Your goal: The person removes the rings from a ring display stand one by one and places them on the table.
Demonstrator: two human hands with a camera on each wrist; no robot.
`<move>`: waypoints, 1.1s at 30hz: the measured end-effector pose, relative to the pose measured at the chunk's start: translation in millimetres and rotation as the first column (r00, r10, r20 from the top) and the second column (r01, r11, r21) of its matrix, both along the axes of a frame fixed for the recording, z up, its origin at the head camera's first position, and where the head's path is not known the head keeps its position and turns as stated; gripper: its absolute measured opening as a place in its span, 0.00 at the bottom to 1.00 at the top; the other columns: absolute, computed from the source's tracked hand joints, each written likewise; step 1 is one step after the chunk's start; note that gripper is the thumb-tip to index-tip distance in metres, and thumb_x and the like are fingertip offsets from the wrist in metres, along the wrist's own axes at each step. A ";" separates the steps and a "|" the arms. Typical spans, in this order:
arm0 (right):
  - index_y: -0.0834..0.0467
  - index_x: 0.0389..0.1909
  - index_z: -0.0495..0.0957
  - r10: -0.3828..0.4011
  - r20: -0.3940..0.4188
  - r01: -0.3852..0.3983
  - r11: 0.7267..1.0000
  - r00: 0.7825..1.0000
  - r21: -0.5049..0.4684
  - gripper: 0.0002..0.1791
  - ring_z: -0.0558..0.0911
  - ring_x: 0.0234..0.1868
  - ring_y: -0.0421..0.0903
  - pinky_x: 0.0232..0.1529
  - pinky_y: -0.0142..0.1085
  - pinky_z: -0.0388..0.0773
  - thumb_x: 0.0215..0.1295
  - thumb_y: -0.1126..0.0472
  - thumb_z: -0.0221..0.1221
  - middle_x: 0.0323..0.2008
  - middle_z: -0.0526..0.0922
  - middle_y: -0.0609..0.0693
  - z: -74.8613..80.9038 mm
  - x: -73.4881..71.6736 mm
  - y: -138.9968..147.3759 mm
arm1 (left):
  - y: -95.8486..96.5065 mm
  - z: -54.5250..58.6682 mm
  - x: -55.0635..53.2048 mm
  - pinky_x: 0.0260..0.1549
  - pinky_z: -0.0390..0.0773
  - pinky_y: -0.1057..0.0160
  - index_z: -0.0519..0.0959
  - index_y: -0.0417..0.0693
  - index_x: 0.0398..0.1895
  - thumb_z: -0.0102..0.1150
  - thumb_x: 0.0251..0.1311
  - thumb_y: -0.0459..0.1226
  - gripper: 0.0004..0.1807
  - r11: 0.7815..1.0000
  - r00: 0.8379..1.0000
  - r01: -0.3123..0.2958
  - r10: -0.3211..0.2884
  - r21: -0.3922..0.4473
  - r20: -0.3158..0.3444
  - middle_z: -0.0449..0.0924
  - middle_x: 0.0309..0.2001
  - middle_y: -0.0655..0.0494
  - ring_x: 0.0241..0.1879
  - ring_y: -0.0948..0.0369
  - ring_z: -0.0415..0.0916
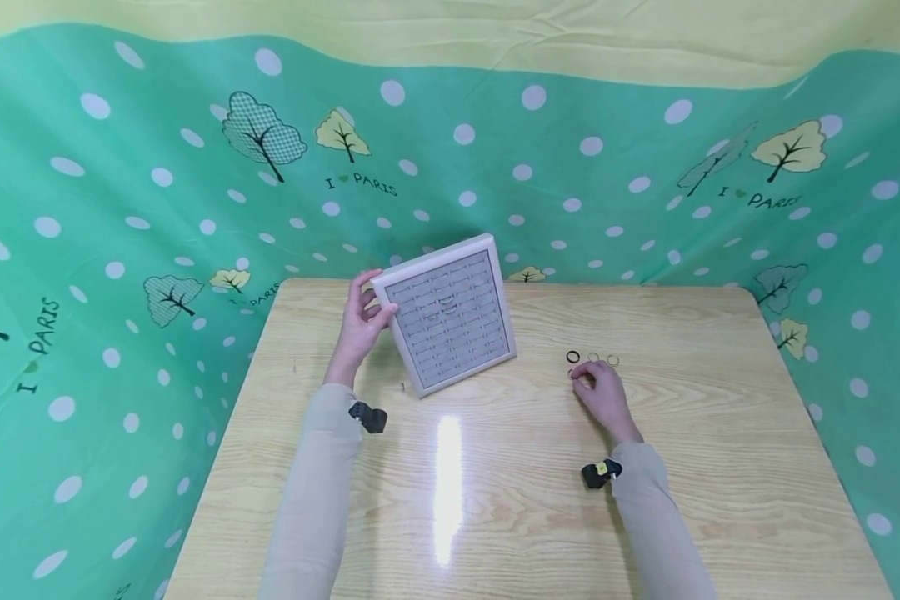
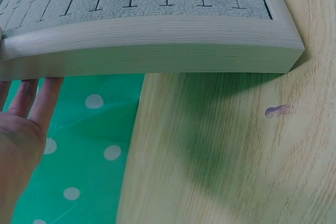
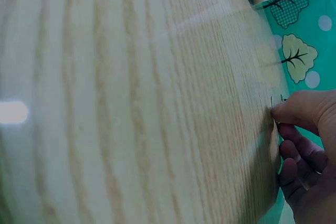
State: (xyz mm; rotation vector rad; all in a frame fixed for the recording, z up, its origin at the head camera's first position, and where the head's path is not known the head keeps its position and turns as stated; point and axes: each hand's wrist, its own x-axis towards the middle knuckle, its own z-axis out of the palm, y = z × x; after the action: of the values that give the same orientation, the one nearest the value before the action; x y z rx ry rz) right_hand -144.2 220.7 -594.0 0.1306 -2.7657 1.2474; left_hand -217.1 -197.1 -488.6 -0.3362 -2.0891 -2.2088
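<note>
A white-framed ring display tray (image 1: 437,260) with grey slotted padding stands tilted up on the table. My left hand (image 1: 358,327) grips its upper left corner, thumb at the front and fingers behind; in the left wrist view these fingers (image 2: 46,100) reach under the frame. A few rings (image 1: 447,302) sit in the slots near the tray's middle. Over the table to the right, my right hand (image 1: 604,396) pinches a thin ring (image 1: 571,373) between thumb and fingertips. Just beyond it lie a black ring (image 1: 573,362) and two thin, pale rings (image 1: 612,365).
The wooden table (image 1: 525,500) carries a bright light reflection in front of the tray. A small purplish mark (image 2: 274,111) shows on the tabletop near the tray's lower left corner. Green dotted cloth (image 1: 622,192) hangs behind the table and along both sides.
</note>
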 end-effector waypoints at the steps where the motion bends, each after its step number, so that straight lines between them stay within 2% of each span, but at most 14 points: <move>1: 0.67 0.33 0.80 -0.003 0.004 0.003 1.000 1.000 -0.003 0.03 0.74 0.40 0.57 0.44 0.47 0.71 0.57 0.74 0.61 0.36 0.78 0.61 0.2 0.2 -0.1 | 0.0 -0.2 -0.1 0.37 0.85 0.61 0.58 0.49 0.69 0.55 0.62 0.22 0.34 1.000 1.000 0.001 -0.001 0.001 0.000 0.71 0.53 0.42 0.40 0.57 0.79; 11: 0.68 0.35 0.79 -0.039 0.005 0.040 0.999 0.999 -0.031 0.04 0.73 0.40 0.56 0.43 0.45 0.72 0.58 0.74 0.61 0.38 0.75 0.62 -1.7 1.4 -1.1 | 0.2 -0.9 0.2 0.36 0.85 0.61 0.58 0.48 0.68 0.55 0.62 0.21 0.34 1.000 1.000 -0.007 0.007 0.000 0.000 0.72 0.52 0.44 0.40 0.57 0.80; 18: 0.71 0.44 0.76 -0.081 0.006 0.081 0.988 0.997 -0.133 0.12 0.74 0.36 0.53 0.34 0.25 0.70 0.59 0.73 0.61 0.38 0.74 0.62 6.5 6.2 -4.3 | 0.3 -0.5 0.7 0.36 0.85 0.61 0.58 0.49 0.69 0.55 0.62 0.22 0.34 1.000 1.000 -0.011 0.011 -0.001 0.011 0.72 0.52 0.43 0.39 0.58 0.80; 23: 0.70 0.46 0.75 -0.100 0.055 0.107 0.984 0.994 -0.144 0.12 0.74 0.38 0.52 0.34 0.24 0.70 0.61 0.72 0.59 0.38 0.75 0.61 11.1 6.8 -6.7 | -0.3 -0.4 0.6 0.37 0.85 0.61 0.58 0.49 0.69 0.55 0.62 0.22 0.34 1.000 1.000 -0.013 0.013 -0.006 0.010 0.72 0.53 0.43 0.40 0.58 0.80; 33: 0.69 0.52 0.73 -0.117 0.117 0.139 0.969 0.986 -0.203 0.15 0.75 0.45 0.52 0.41 0.28 0.73 0.66 0.68 0.57 0.47 0.76 0.62 19.9 5.0 -11.3 | -0.2 -2.1 -1.6 0.35 0.85 0.62 0.58 0.47 0.68 0.55 0.61 0.20 0.34 1.000 1.000 -0.002 0.002 0.019 -0.009 0.73 0.51 0.45 0.38 0.58 0.80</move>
State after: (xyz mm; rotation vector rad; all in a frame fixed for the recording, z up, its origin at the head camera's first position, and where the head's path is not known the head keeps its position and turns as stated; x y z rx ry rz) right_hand -139.2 209.4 -574.1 -0.1332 -2.6522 1.5413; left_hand -218.7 -197.3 -490.7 -0.3416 -2.0621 -2.2205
